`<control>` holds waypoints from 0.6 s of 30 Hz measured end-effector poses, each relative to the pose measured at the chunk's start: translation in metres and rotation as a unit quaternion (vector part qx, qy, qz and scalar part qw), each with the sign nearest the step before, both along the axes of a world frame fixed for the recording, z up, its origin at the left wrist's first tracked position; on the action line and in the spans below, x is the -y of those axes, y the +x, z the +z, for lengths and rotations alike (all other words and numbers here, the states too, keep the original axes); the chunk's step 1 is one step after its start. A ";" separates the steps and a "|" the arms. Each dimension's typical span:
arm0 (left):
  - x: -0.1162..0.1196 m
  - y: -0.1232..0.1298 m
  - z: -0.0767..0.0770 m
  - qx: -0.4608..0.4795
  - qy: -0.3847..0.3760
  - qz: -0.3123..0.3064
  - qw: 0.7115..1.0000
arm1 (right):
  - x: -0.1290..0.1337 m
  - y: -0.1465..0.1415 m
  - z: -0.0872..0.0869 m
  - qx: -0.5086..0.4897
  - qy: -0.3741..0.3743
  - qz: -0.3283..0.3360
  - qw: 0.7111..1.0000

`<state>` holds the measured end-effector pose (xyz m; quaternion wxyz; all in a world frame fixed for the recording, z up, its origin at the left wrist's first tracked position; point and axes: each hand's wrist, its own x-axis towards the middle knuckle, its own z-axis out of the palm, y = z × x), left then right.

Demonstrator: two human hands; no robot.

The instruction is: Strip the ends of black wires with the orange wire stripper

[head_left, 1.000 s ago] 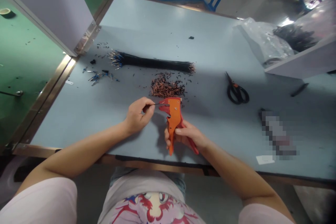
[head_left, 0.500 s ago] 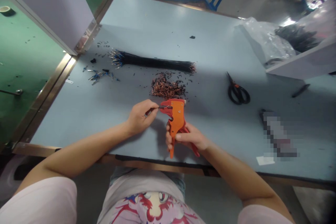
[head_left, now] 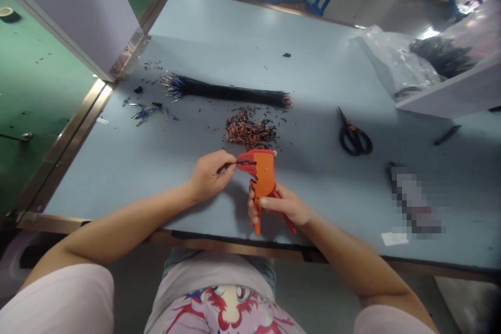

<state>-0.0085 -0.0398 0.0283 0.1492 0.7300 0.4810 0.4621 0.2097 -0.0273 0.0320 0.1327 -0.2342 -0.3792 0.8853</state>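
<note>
Pinched in the fingers of my left hand [head_left: 212, 173] is a short black wire [head_left: 224, 168], its end at the red jaws of the wire stripper. My right hand [head_left: 284, 204] is wrapped round the handles of the orange and red wire stripper [head_left: 264, 173]. Just beyond the jaws lies a pile of copper strands and black insulation bits [head_left: 250, 131]. Behind that pile a long bundle of black wires [head_left: 235, 93] stretches across the table, with blue and metal ends at its left and bare copper at its right.
Black-handled scissors [head_left: 354, 138] lie to the right, with a pixelated object [head_left: 417, 201] and a white card [head_left: 394, 239] nearer the edge. Loose blue-ended pieces [head_left: 144, 113] are scattered at the left. A clear plastic bag [head_left: 403, 62] rests at the back right, beside a panel [head_left: 450, 88].
The stripper's jaws have closed somewhat around the wire end and its handles have drawn slightly closer together. Both hands stay in nearly the same place.
</note>
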 end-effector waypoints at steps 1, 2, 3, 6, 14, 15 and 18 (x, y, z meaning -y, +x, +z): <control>0.000 0.000 0.000 -0.001 -0.002 0.001 1.000 | 0.000 0.000 0.000 0.004 0.001 0.001 1.000; 0.000 0.000 0.000 -0.003 -0.004 0.002 1.000 | 0.000 0.000 0.001 0.007 0.002 0.002 1.000; 0.000 0.000 0.000 -0.004 -0.005 0.003 1.000 | 0.000 0.000 0.001 0.009 0.003 0.003 1.000; 0.000 -0.001 -0.001 -0.012 -0.004 0.005 1.000 | 0.000 -0.001 0.003 0.016 0.010 0.003 1.000; 0.004 0.000 0.005 -0.095 0.017 0.024 0.995 | 0.005 -0.005 0.006 0.022 0.025 -0.001 0.999; 0.005 0.000 0.006 -0.101 0.023 0.024 0.994 | 0.007 -0.005 0.007 0.020 0.019 -0.004 1.000; 0.005 0.001 0.007 -0.108 0.030 0.020 0.993 | 0.010 -0.006 0.007 0.012 -0.017 -0.020 1.000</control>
